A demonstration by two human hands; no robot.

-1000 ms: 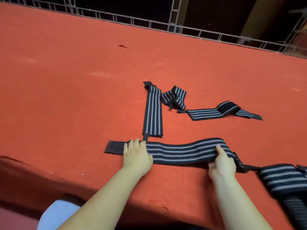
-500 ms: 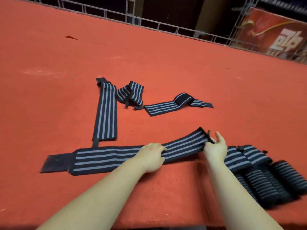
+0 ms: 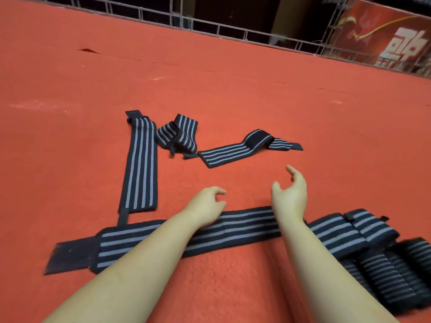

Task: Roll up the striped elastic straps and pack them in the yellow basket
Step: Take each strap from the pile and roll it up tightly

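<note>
so quick update, both hands just let go of the long strap (image 3: 163, 243) nearest the person. Half a sec ago the left hand (image 3: 205, 206) was pressing down on the middle of it and the right hand (image 3: 290, 194) was at its right end; now both are lifted off and past it, forearms crossing over it. Left hand's fingers are loosely curled w/ nothing in them, right hand is relaxed and half spread, thumb and fingers apart, also holding nothing. Camera swung back to the left a bit too.

What that means imo: that strap is laid out flat across the red carpet (image 3: 233, 85), plain black tab at its left end, so it looks smoothed but not rolled yet. Hands seem headed for the other loose ones further out, tho that's a guess: a straight strap (image 3: 140, 164) lying away from the person, a crumpled strap (image 3: 178, 135) just beside it, and a half-folded strap (image 3: 247, 146) to the right. Rolled straps (image 3: 391, 276) sit bunched at the right edge, so some of the job's done. Yellow basket isn't in view anywhere, nothing packed as far as I can see.

Writing: red banner (image 3: 377, 36) top right behind the metal railing (image 3: 210, 24) has big white characters, cut off and blurry, can't read em. No brand visible on the straps
</note>
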